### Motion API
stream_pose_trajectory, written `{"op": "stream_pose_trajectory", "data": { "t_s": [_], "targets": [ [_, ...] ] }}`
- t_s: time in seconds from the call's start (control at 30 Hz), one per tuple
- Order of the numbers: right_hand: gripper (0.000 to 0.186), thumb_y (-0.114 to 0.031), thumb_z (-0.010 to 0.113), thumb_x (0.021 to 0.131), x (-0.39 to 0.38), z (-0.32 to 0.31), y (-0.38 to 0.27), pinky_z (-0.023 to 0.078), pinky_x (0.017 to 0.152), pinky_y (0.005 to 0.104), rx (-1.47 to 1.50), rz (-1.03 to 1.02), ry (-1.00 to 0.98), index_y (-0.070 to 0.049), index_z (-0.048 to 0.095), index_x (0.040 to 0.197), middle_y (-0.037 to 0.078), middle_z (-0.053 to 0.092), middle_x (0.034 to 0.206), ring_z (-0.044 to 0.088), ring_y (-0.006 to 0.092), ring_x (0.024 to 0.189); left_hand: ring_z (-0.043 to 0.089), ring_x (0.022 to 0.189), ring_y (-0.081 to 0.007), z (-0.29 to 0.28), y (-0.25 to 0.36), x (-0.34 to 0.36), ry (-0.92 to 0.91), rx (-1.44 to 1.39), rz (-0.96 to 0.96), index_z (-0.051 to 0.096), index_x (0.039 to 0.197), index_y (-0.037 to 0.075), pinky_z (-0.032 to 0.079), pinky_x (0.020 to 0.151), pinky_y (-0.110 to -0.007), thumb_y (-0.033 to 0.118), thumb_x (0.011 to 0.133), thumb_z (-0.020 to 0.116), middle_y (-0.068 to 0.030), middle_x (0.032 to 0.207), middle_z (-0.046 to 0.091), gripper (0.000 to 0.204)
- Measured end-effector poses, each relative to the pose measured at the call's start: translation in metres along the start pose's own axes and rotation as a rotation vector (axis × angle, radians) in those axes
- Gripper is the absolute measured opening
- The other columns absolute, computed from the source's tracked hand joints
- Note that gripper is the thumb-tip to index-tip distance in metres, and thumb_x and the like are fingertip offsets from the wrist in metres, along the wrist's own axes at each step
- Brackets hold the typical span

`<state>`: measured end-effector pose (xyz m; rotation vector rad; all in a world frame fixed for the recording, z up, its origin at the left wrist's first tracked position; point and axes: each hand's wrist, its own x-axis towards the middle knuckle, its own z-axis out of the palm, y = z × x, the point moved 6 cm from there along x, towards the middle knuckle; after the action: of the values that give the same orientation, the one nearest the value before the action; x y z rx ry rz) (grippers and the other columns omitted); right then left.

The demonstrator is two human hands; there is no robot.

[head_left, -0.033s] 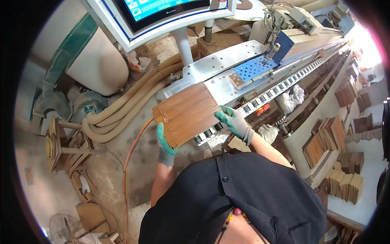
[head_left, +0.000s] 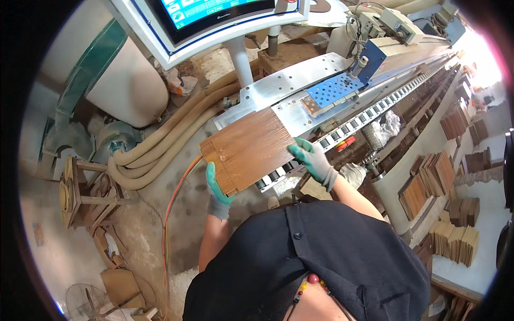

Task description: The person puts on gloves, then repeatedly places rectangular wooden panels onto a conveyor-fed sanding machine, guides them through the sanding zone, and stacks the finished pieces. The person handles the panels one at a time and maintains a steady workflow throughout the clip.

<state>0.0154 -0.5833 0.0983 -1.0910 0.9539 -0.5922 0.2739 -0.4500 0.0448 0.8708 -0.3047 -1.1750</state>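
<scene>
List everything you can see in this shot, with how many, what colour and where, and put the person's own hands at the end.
wooden panel: one, reddish brown, ribbed, at the near end of the machine bed, held at both near corners
machine bed: one, silver metal, running from centre to upper right
perforated plate: one, blue, on the bed beyond the panel
screen: one, lit blue in a white frame, top centre
hoses: several, beige, curving across the floor at left
cable: one, orange, on the floor below the panel
stacked wood pieces: many, brown, along the right
left hand: green and grey glove, gripping the panel's near left corner
right hand: green and grey glove, on the panel's right edge
</scene>
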Motion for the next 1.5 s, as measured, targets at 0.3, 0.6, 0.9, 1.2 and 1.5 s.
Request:
{"op": "stream_pose_trajectory", "data": {
  "t_s": [0.3, 0.6, 0.9, 1.2, 1.5],
  "targets": [
    [0.044, -0.022, 0.059, 0.103, -0.024, -0.153, 0.033, 0.053, 0.058, 0.0266, 0.425, 0.049, 0.179, -0.002, 0.054, 0.142, 0.001, 0.068, 0.101, 0.062, 0.0088, 0.067, 0.057, 0.129, -0.0252, -0.002, -0.003, 0.011, -0.113, 0.217, 0.033, 0.045, 0.149, 0.009, 0.05, 0.105, -0.042, 0.049, 0.106, 0.042, -0.0107, 0.145, 0.054, 0.058],
    [0.05, -0.005, 0.059, 0.098, 0.076, -0.216, 0.013, 0.058, 0.072, 0.0289, 0.142, -0.199, 0.386, -0.002, 0.05, 0.147, 0.006, 0.068, 0.113, 0.068, 0.0143, 0.079, 0.053, 0.132, -0.0265, -0.015, -0.029, 0.031, -0.137, 0.351, 0.091, 0.038, 0.154, 0.012, 0.046, 0.11, -0.045, 0.052, 0.105, 0.046, -0.0118, 0.149, 0.05, 0.064],
    [0.046, -0.038, 0.06, 0.095, 0.026, -0.068, -0.005, 0.028, 0.12, 0.0536, -1.495, -0.631, 0.265, -0.017, 0.061, 0.136, 0.014, 0.054, 0.146, 0.048, 0.0368, 0.136, 0.044, 0.141, -0.0241, -0.006, -0.026, 0.013, -0.076, 0.612, 0.206, 0.026, 0.16, 0.015, 0.043, 0.113, -0.045, 0.052, 0.103, 0.052, -0.0101, 0.158, 0.039, 0.072],
    [0.046, -0.049, 0.048, 0.102, 0.046, -0.131, -0.02, 0.018, 0.125, 0.051, -1.662, -0.325, 0.304, -0.032, 0.055, 0.145, 0.007, 0.045, 0.157, 0.038, 0.0322, 0.147, 0.045, 0.14, -0.0275, -0.007, -0.021, 0.008, -0.175, 1.068, 0.678, 0.025, 0.16, 0.011, 0.041, 0.115, -0.044, 0.037, 0.1, 0.063, -0.0142, 0.159, 0.037, 0.076],
    [0.047, -0.043, 0.056, 0.099, 0.066, -0.224, -0.039, 0.026, 0.122, 0.0487, -1.638, -0.199, 0.508, -0.037, 0.054, 0.146, 0.006, 0.048, 0.155, 0.041, 0.0338, 0.143, 0.041, 0.143, -0.0282, -0.01, -0.02, 0.005, -0.196, 1.22, 0.868, 0.021, 0.16, 0.01, 0.037, 0.118, -0.045, 0.031, 0.094, 0.07, -0.0143, 0.159, 0.033, 0.085]
  ]
}}
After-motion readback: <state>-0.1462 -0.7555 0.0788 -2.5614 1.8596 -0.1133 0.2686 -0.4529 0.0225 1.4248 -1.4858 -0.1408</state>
